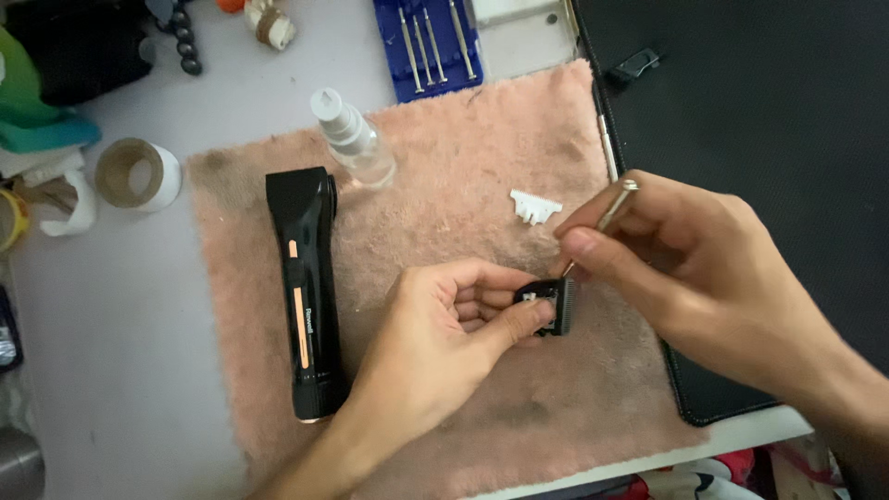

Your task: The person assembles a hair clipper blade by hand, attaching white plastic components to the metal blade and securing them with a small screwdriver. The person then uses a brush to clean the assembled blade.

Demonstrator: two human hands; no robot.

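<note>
1. Clearly, from the head view: left hand (pixel 435 338) clenched around a small black blade head (pixel 548 304), thumb pressed on top, toothed edge turned toward the right; held just above the towel, steady enough for fine work.
2. Right hand (pixel 690 268) pinching a slim metal screwdriver (pixel 611 215) pen-fashion, tip down at the upper edge of the blade head, apparently at a small fastener; exact contact too small to tell.
3. Laid aside on the pink fuzzy towel (pixel 444 194): black trimmer body (pixel 304 292) with an orange stripe, left of the hands; white comb-like blade piece (pixel 535 206) just above them; clear spray bottle (pixel 354 139) on its side.
4. Towel probably there to stop tiny parts rolling off.
5. Grey table (pixel 120 306) underneath; blue case of screwdrivers (pixel 428 46) at the top; tape roll (pixel 139 174) at left; black mat (pixel 759 111) at right.
</note>
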